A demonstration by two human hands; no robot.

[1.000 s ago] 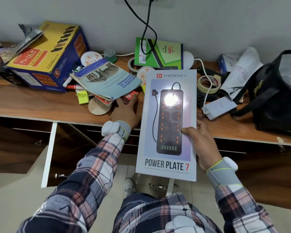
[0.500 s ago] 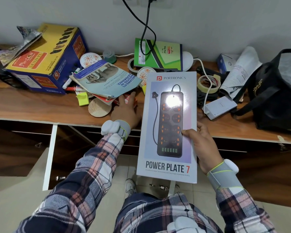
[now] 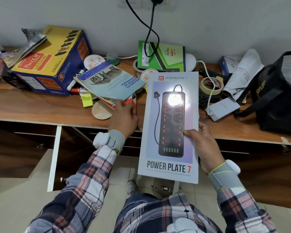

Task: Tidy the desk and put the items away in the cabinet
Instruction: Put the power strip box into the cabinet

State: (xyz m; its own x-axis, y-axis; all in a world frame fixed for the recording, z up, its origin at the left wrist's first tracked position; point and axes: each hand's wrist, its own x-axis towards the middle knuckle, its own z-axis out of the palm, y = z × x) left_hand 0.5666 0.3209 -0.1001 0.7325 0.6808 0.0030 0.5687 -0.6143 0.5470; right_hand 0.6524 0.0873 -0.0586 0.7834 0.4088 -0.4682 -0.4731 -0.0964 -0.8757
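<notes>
My right hand [image 3: 203, 147] grips the right edge of a tall white Power Plate 7 box [image 3: 170, 125], held upright in front of the wooden desk [image 3: 32, 108]. My left hand [image 3: 124, 117] reaches to the stack of booklets [image 3: 110, 83] at the desk's middle and pinches its near corner. A red-edged booklet sticks out under the blue one by my fingers. Below the desk, a cabinet door [image 3: 55, 157] stands open to my left.
A yellow and blue shoe box [image 3: 47, 61] sits at back left, a green slip pad [image 3: 161, 56] leans on the wall, and tape roll [image 3: 211, 85], white adapter [image 3: 224, 109], papers [image 3: 242, 73] and a black bag [image 3: 275, 98] fill the right. Coasters, markers and sticky notes lie around the booklets.
My left hand has slid a little forward and up onto the corner of the booklet stack. The box in my right hand has barely shifted.
</notes>
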